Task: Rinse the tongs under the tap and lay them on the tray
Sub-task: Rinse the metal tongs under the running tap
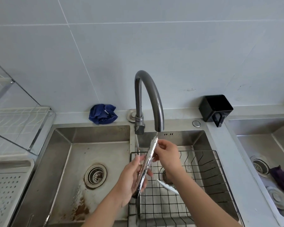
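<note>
Shiny metal tongs (pixel 149 158) point up at a slant, their tips just under the spout of the dark curved tap (pixel 152 99), where a thin stream of water falls. My left hand (pixel 132 176) grips the tongs at their lower handle end. My right hand (pixel 166 154) holds the upper part, fingers curled round it near the tips. Both hands are above the right sink basin. The white perforated tray (pixel 8 185) lies at the far left on the counter.
A black wire basket (pixel 203 174) sits in the right basin with a white utensil (pixel 168 186) in it. The left basin (pixel 82 169) is stained. A blue cloth (pixel 102 113), a black holder (pixel 216 108), a dish rack (pixel 15 122) and a third sink (pixel 269 161) surround them.
</note>
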